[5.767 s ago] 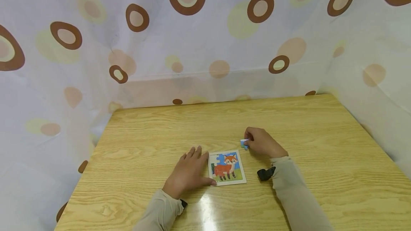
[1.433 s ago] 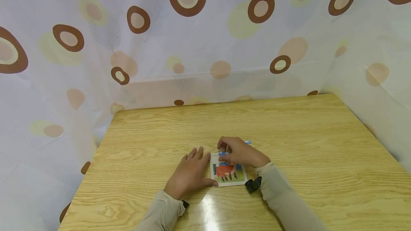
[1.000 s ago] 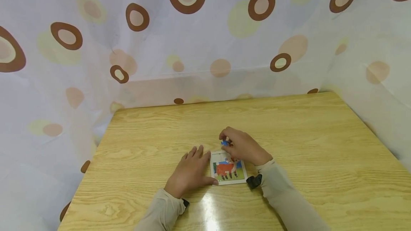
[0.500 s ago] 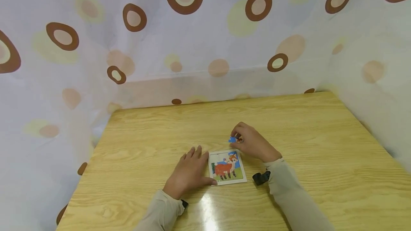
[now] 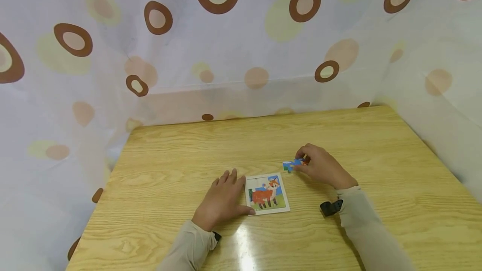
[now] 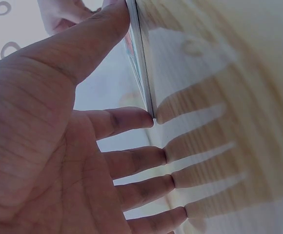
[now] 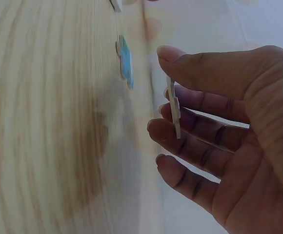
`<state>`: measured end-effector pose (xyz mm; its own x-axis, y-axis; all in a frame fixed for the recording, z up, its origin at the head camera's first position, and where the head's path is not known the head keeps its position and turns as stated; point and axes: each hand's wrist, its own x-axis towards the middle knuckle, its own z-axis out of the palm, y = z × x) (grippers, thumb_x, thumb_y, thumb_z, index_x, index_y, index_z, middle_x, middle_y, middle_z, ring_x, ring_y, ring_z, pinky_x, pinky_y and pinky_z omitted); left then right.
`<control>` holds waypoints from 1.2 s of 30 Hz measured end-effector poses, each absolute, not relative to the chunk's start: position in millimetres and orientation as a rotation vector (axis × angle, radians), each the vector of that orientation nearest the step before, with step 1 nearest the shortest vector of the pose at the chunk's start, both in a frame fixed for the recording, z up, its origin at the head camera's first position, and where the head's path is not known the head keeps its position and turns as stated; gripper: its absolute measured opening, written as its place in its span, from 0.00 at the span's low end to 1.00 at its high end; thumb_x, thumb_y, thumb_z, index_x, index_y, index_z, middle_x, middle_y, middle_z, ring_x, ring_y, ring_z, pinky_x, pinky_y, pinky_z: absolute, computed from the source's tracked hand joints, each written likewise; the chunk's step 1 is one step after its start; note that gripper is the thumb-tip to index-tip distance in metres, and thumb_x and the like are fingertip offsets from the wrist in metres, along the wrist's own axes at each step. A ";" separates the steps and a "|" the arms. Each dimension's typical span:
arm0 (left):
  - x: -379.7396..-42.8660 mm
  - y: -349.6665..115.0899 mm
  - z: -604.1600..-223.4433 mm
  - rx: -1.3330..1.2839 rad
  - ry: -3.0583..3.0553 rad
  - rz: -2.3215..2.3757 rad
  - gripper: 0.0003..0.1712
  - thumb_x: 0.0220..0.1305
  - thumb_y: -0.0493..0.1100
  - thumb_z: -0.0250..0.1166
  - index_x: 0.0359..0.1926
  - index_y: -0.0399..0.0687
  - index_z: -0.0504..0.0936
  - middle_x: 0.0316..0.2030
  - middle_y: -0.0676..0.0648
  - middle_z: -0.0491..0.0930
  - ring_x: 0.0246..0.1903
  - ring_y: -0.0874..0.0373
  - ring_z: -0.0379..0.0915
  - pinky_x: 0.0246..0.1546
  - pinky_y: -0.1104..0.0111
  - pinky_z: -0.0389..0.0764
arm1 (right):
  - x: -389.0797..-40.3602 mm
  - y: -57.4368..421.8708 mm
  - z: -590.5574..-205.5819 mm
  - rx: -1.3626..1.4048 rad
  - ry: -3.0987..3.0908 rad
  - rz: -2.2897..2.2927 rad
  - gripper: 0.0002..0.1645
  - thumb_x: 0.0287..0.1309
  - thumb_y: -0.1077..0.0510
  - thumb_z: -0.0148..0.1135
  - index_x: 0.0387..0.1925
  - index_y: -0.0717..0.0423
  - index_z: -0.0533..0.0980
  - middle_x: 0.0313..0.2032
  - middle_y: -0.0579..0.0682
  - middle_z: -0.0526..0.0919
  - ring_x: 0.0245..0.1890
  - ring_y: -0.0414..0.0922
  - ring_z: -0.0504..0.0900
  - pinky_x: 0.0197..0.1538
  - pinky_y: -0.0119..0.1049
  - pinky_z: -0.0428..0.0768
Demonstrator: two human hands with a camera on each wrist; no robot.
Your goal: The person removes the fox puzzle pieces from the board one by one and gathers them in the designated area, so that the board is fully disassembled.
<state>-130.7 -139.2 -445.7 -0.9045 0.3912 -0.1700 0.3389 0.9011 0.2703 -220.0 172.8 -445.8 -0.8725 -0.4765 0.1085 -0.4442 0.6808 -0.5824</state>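
Note:
A square fox puzzle in a white frame (image 5: pixel 285 204) lies on the table. Its upper left part shows bare backing, with a gap reaching the fox's face. My left hand (image 5: pixel 220 204) rests along the frame's left side, fingers straight, thumb at the lower left corner. In the left wrist view its fingertips touch the tabletop. Up and right of the frame, my right hand (image 5: pixel 320 166) pinches a puzzle piece (image 7: pixel 176 117) between thumb and fingers, clear of the table; blue and orange show on it. Beside it a blue and green puzzle piece (image 7: pixel 126 62) lies on the table.
The wood-grain table (image 5: pixel 180 149) reaches back to a spotted sheet (image 5: pixel 233 53) that hangs behind and at both sides. Dark wrist devices (image 5: pixel 331 208) sit at both sleeve cuffs. Light glares off the tabletop near the front.
My right hand came onto the puzzle, lifted out the blue and orange piece and carried it right, beside the piece it held earliest, now lying on the table. The left hand stayed put.

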 end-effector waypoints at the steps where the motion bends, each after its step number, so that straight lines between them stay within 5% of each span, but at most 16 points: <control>1: -130.6 -139.3 -445.5 0.554 2.846 0.347 0.57 0.57 0.72 0.72 0.77 0.44 0.66 0.77 0.33 0.58 0.76 0.34 0.52 0.70 0.40 0.62 | -219.7 175.3 -446.1 -0.779 2.839 -0.949 0.12 0.62 0.58 0.74 0.43 0.60 0.82 0.40 0.51 0.80 0.35 0.45 0.78 0.38 0.42 0.80; 17: -130.5 -139.0 -444.8 0.565 2.854 0.325 0.57 0.57 0.72 0.72 0.77 0.44 0.66 0.76 0.32 0.58 0.75 0.34 0.53 0.69 0.40 0.63 | -221.9 194.8 -458.5 -0.679 2.884 -0.912 0.13 0.62 0.56 0.74 0.43 0.59 0.82 0.40 0.52 0.80 0.37 0.47 0.80 0.42 0.49 0.81; 36: -130.9 -138.6 -445.1 0.550 2.844 0.350 0.57 0.57 0.72 0.72 0.76 0.44 0.66 0.77 0.33 0.58 0.76 0.34 0.52 0.70 0.39 0.62 | -224.5 185.5 -455.9 -0.720 2.872 -0.824 0.13 0.61 0.58 0.75 0.42 0.62 0.82 0.38 0.52 0.77 0.34 0.46 0.74 0.40 0.44 0.78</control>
<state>-130.9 -138.6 -445.1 -0.9048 0.3897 -0.1715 0.3365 0.9013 0.2728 -224.5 185.5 -455.9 -0.8879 -0.4559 0.0616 -0.4193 0.7467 -0.5164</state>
